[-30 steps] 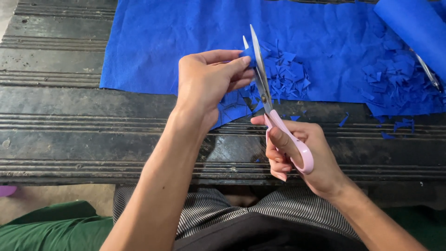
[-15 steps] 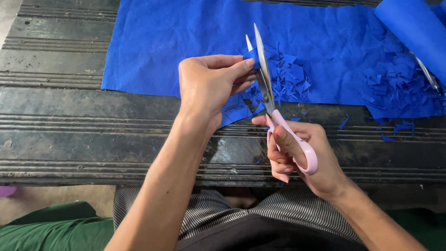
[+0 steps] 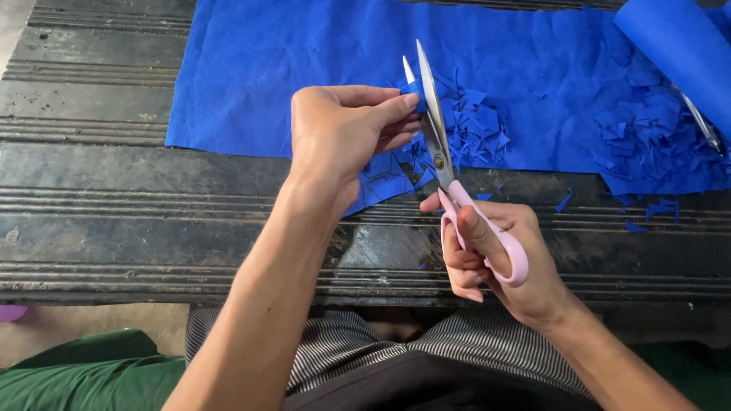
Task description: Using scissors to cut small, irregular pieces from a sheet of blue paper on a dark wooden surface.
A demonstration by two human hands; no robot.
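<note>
From the head camera, you are snipping a small blue fabric piece (image 3: 411, 86) that your left hand (image 3: 343, 137) pinches between thumb and fingertips, the fingers closed tight on it, just at 9 o'clock of the blades. Your right hand (image 3: 499, 262) grips the pink-handled scissors (image 3: 445, 164), thumb and fingers threaded through the loops and curled firmly around them; the blades stand slightly apart, tips pointing to 12 o'clock. To cut well, I judge you should hold the piece taut and feed it deep toward the pivot, where the blades bite cleanly, and keep your left fingertips clear of the cutting line, since they sit very near the steel. Close in one smooth stroke so the soft cloth does not fold between the blades.

The piece is thin, matte and limp, with frayed, uneven edges. Below it, a large blue cloth sheet (image 3: 304, 68) lies flat but creased over the dark wooden bench (image 3: 114, 205), whose planks are grooved lengthwise, worn and scuffed. A heap of blue scraps (image 3: 476, 125), small angular chips, lies at 3 o'clock of the blades, and a second scatter of scraps (image 3: 647, 129) sits farther toward 2 o'clock. A rolled blue bolt (image 3: 678, 53), smooth and cylindrical, lies at the upper right corner, with a thin metal tool (image 3: 697, 122) just beside it; what kind it is I cannot tell.
</note>
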